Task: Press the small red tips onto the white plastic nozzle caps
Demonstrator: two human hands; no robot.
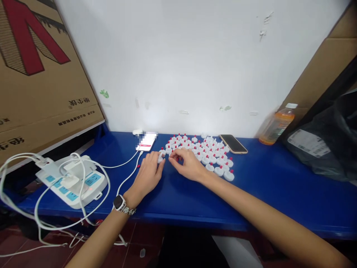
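Note:
On the blue table, my left hand (149, 169) has a small round white cap (160, 158) between thumb and fingers. Just to its right, my right hand (187, 162) is curled, thumb and index fingertip together; what they pinch, if anything, is too small to make out. A bit of red shows under its fingers. Beyond and beside the right hand stand several white caps with red tips (212, 159), packed close together. Some white caps at the back (212, 140) show no red tip. A loose red tip (138, 166) lies left of my left hand.
A lit phone (146, 141) with a cable lies at the back left, a dark phone (233, 144) behind the caps. A power strip (74, 182) with tangled white cables occupies the left. An orange drink bottle (277, 124) and a black bag (323, 137) stand right. A white wall (178, 67) rises behind.

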